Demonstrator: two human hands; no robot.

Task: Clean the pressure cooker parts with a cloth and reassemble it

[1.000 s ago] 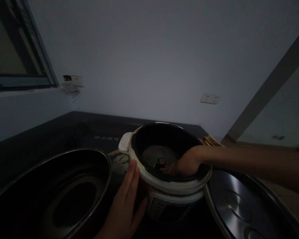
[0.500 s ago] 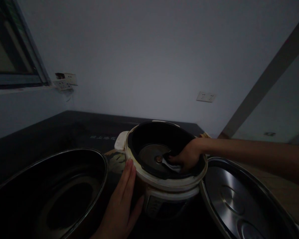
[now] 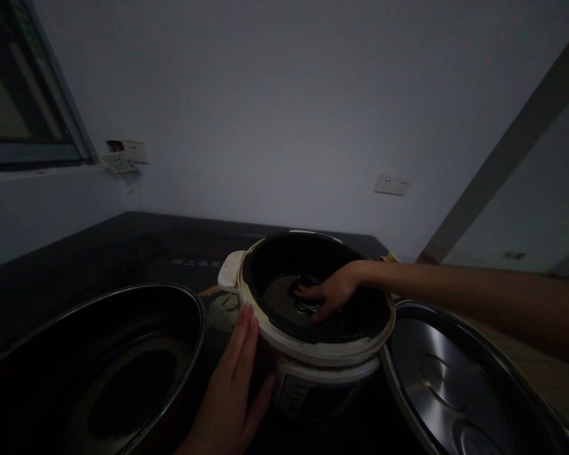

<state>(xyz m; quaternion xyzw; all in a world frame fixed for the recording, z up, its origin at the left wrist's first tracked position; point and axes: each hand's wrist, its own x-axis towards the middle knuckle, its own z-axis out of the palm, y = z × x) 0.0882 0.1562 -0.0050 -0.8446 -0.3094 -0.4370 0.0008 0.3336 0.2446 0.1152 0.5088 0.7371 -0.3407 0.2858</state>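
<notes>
A cream electric cooker (image 3: 313,351) stands open on the dark countertop (image 3: 123,246), its black well showing a round metal heating plate (image 3: 277,300). My right hand (image 3: 327,294) reaches in from the right and lies on the middle of that plate with fingers spread flat. No cloth shows under it now. My left hand (image 3: 230,385) rests flat against the cooker's left outer wall, fingers stretched and together, holding nothing.
A large dark pot (image 3: 189,297) sits to the left of the cooker, and a wide steel lid (image 3: 436,373) lies to its right. Wall sockets (image 3: 392,184) are behind, a window (image 3: 23,114) at the upper left. The light is dim.
My right hand has slid from the near right side of the cooker's well to the centre of the plate, and its fingers have flattened. A white cloth seen under it before is hidden.
</notes>
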